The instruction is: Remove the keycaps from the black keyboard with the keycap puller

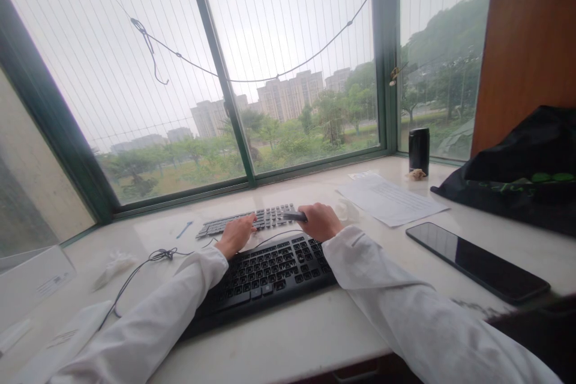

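A black keyboard point(265, 273) lies in front of me with most of its keycaps off, so bare key sockets show. Behind it, loose dark keycaps point(225, 225) are laid out in rows on the white tabletop. My left hand point(237, 235) reaches over the keyboard's far edge, its fingers stretched onto the keycap rows. My right hand point(320, 222) is closed around a small dark brush point(294, 216), held low over the right part of the rows and pointing left. Its bristles are blurred, and I cannot tell whether they touch the keycaps.
A black cable point(162, 255) trails at left, near a blue-tipped stick point(184, 228) and crumpled tissue point(114, 268). Rightward are a printed paper point(391, 198), a phone point(477, 261), a black can point(419, 150) and a black bag point(517, 174). Windows stand behind the table.
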`<act>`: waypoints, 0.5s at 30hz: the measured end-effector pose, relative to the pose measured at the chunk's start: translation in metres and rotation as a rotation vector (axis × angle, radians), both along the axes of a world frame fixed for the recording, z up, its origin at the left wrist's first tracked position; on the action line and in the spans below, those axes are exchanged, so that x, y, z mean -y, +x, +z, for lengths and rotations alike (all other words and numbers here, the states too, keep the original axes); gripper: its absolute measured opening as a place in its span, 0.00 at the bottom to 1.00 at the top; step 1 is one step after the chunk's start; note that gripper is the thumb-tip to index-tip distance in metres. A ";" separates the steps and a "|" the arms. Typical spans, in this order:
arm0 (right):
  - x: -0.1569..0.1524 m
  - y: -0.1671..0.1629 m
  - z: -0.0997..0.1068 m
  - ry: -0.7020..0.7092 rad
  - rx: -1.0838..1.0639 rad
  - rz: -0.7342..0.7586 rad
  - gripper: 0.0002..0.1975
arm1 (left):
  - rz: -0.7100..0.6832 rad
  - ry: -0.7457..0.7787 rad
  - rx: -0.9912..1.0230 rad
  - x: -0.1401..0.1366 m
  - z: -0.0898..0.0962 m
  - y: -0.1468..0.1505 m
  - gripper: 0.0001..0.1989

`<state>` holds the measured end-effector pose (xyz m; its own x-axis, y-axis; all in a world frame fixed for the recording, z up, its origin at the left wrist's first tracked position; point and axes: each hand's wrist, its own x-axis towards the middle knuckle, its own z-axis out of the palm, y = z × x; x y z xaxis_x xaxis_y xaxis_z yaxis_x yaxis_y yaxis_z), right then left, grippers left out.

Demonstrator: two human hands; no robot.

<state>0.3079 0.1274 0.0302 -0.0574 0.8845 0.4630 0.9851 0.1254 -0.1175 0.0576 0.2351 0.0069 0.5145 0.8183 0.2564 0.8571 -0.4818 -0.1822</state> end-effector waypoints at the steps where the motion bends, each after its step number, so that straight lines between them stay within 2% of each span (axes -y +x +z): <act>1: 0.000 0.000 0.000 0.000 0.002 0.001 0.10 | -0.002 -0.002 0.000 0.001 0.001 0.000 0.14; 6: 0.001 -0.001 0.001 -0.016 -0.007 0.000 0.10 | 0.028 -0.016 0.018 0.009 0.011 0.001 0.14; 11: 0.003 -0.002 0.002 -0.006 -0.008 -0.003 0.10 | 0.039 -0.027 0.074 0.032 0.035 0.000 0.12; 15: 0.002 -0.002 0.000 0.019 -0.053 0.011 0.10 | -0.121 -0.032 0.115 0.069 0.051 -0.003 0.16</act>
